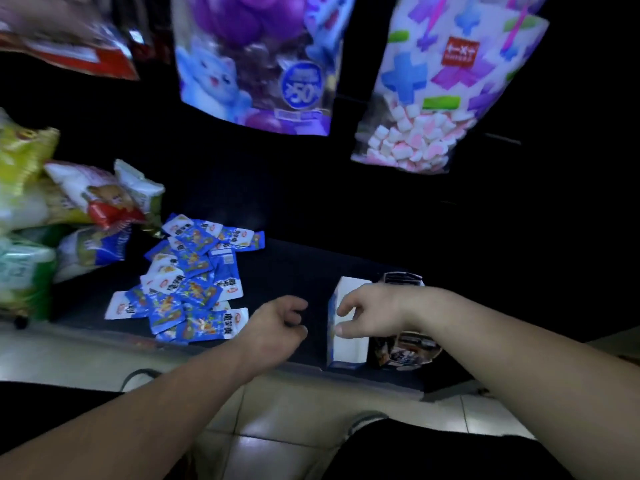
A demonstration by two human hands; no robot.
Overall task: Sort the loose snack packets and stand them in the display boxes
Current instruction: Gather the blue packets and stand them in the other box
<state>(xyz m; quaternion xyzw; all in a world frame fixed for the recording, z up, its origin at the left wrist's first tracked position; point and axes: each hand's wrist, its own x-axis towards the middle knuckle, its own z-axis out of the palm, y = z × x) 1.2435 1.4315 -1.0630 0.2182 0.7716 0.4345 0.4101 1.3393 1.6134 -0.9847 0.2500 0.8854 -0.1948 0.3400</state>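
Note:
Several loose blue-and-white snack packets [194,282] lie in a heap on the dark shelf [294,268], left of centre. A white-and-blue display box [348,348] stands upright near the shelf's front edge. My right hand [370,315] grips its top, thumb on the near side and fingers over the far rim. A second display box [408,351] with dark printed sides stands just right of it, partly hidden by my right wrist. My left hand [277,323] hovers between the heap and the white box, fingers loosely curled, holding nothing.
Larger snack bags [86,209] are stacked at the left end of the shelf. Hanging bags, one purple [256,64] and one of marshmallows [433,98], dangle above. Pale floor tiles [284,427] lie below the shelf edge, with my dark-clad knees at the bottom.

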